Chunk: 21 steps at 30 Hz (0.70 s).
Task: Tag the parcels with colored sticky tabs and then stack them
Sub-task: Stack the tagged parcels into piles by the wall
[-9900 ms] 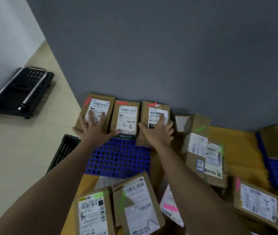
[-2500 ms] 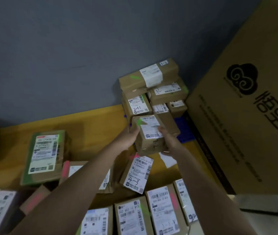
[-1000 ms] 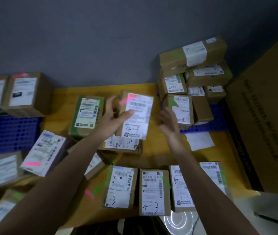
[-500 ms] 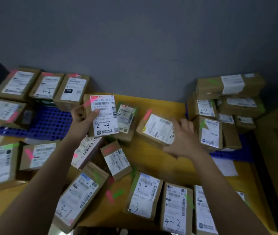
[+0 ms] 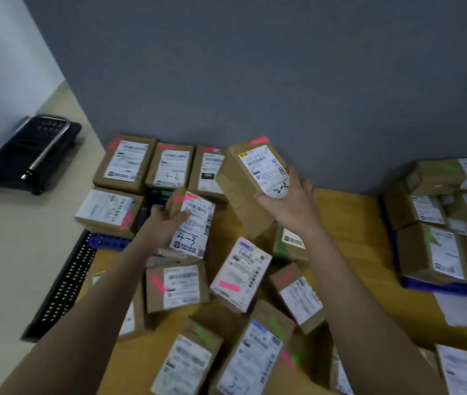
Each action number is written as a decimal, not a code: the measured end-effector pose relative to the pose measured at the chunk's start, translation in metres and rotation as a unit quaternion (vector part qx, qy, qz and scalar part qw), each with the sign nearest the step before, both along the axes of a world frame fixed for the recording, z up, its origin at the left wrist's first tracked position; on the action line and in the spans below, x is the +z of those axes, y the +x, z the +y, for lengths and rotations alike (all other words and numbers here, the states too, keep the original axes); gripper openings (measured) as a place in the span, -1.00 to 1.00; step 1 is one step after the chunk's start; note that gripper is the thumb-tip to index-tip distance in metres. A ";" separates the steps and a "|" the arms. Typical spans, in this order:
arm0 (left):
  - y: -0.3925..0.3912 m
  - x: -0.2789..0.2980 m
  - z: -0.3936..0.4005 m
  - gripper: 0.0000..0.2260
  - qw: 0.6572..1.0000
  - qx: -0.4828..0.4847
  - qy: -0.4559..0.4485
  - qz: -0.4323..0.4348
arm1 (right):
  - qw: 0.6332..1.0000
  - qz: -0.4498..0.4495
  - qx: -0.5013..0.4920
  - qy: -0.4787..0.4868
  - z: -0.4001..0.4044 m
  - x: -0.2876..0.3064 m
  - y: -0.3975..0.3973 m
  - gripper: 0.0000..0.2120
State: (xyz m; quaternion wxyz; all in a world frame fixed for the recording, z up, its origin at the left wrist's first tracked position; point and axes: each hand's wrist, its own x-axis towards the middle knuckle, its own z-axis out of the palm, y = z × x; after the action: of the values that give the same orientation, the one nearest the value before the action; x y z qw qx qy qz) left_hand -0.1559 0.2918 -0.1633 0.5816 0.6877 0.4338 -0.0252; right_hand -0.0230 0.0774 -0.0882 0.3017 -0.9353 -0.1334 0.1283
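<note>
**A:** Where are your arms?

**B:** Both come up from the bottom of the frame. Your left hand (image 5: 164,223) is near the middle, a bit to the left. Your right hand (image 5: 289,203) is higher and to the right of it, just below the grey wall (image 5: 255,67).

**A:** What is in your left grip?

**B:** You hold a small parcel marked 4-3 (image 5: 191,223). Your thumb lies on its white label and your fingers curl round its left side. It has a pink tab (image 5: 179,198) near the top. It hangs above the blue crate (image 5: 107,240).

**A:** And your right grip?

**B:** You hold a bigger parcel marked 2-3 (image 5: 251,183). It is tilted, and your fingers wrap its lower end. A pink tab sits on its top edge (image 5: 259,140). It is up in the air next to the back row.

**A:** How much room do you have?

**B:** Not much. Three parcels with pink tabs stand in the back row (image 5: 169,166) against the wall, upper left of the middle. One more parcel (image 5: 110,208) lies in front of them on the left. The yellow table (image 5: 349,223) has bare room on the right of your right hand. The pile with green tabs (image 5: 440,223) fills the right edge. Loose parcels (image 5: 241,275) lie under your arms. The table's left edge ends beside a black crate (image 5: 64,283), and a black cart (image 5: 24,155) sits on the floor in the upper left.
</note>
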 end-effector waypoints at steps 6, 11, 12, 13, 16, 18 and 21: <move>-0.004 -0.019 0.048 -0.32 0.990 -0.071 0.094 0.084 | 0.997 -0.059 0.016 -0.051 0.079 -0.009 0.004 -0.02; 0.004 -0.025 0.047 -0.45 0.928 -0.161 0.316 0.117 | 0.991 -0.087 0.081 -0.067 0.123 -0.009 0.024 0.00; 0.004 -0.028 0.046 -0.43 0.911 -0.179 0.352 0.117 | 0.989 -0.091 0.093 -0.072 0.130 -0.009 0.029 0.01; 0.005 -0.030 0.045 -0.41 0.892 -0.197 0.389 0.117 | 0.987 -0.095 0.105 -0.078 0.137 -0.008 0.034 0.01; 0.007 -0.038 0.049 -0.30 0.831 -0.253 0.470 0.157 | 0.979 -0.105 0.143 -0.099 0.158 -0.007 0.046 0.03; 0.009 -0.042 0.055 -0.19 0.826 -0.266 0.459 0.190 | 0.975 -0.109 0.160 -0.109 0.169 -0.008 0.050 0.03; 0.008 -0.045 0.067 -0.05 0.872 -0.238 0.390 0.178 | 0.970 -0.117 0.180 -0.114 0.181 -0.008 0.055 0.02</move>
State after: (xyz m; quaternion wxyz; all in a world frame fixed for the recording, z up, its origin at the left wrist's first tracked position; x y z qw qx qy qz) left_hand -0.1476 0.3584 -0.2079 0.1553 0.9250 0.3278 -0.1129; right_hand 0.0321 0.2586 -0.0964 0.1469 -0.9325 -0.3188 0.0847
